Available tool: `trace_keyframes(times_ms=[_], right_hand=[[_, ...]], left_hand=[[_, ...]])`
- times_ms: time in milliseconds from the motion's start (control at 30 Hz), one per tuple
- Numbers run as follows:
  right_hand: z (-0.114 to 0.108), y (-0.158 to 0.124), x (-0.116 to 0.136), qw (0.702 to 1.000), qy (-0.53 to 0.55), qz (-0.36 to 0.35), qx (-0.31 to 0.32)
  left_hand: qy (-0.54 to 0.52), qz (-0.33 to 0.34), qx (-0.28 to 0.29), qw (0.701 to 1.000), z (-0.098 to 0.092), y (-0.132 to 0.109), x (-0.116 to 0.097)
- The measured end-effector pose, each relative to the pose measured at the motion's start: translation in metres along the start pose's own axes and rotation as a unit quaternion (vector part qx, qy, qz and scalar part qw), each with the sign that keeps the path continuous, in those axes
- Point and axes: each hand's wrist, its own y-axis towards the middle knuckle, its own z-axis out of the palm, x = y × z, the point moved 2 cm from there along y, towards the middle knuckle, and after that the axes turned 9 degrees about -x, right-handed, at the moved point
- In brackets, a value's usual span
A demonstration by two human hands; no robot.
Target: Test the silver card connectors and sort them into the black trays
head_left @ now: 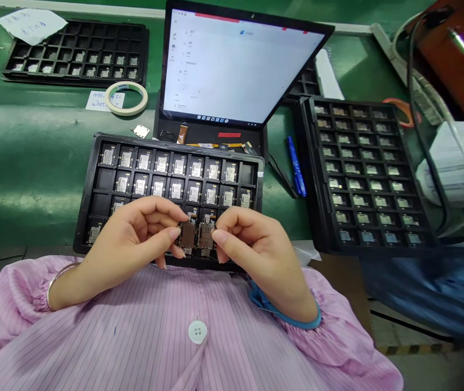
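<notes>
My left hand pinches a small metal card-slot part between thumb and fingers. My right hand pinches a second like part right beside it; the two parts nearly touch. Both hands hover over the near edge of a black compartment tray that holds several of the same small parts in its cells. Some cells at the tray's left are empty.
A tablet-like screen stands lit behind the tray. A second filled tray lies at the right, a third tray at the far left. A tape roll, paper notes and a blue pen lie on the green mat.
</notes>
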Motion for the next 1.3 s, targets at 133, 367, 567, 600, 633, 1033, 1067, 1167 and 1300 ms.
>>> trace_keyframes(times_ms=[133,367,567,600,633,1033,1067,1167,1300], right_hand=[[-0.013,0.002,-0.001,0.996,-0.042,-0.04,-0.063],[-0.072,0.016,-0.007,0.907,-0.202,-0.093,-0.357],[-0.093,0.043,-0.017,0.913,-0.28,-0.044,-0.292],[-0.094,0.047,-0.019,0.917,-0.293,-0.035,-0.268],[-0.094,0.051,-0.021,0.922,-0.298,-0.026,-0.246],[-0.1,0.08,-0.034,0.922,-0.346,-0.007,-0.173],[-0.101,0.082,-0.034,0.92,-0.354,-0.003,-0.168],[-0.102,0.086,-0.035,0.911,-0.379,0.003,-0.164],[-0.099,0.082,-0.033,0.893,-0.391,-0.039,-0.222]], left_hand=[[0.059,0.045,-0.074,0.994,-0.018,0.005,-0.008],[0.22,0.173,-0.354,0.893,-0.115,0.012,-0.04],[0.392,0.068,-0.266,0.878,-0.124,0.034,-0.018],[0.414,0.069,-0.263,0.869,-0.122,0.036,-0.016],[0.433,0.067,-0.26,0.86,-0.121,0.038,-0.015],[0.483,0.066,-0.294,0.822,-0.118,0.008,-0.021],[0.481,0.061,-0.289,0.825,-0.117,0.009,-0.021],[0.482,0.062,-0.293,0.823,-0.111,0.015,-0.024],[0.517,0.039,-0.274,0.81,-0.11,0.028,-0.019]])
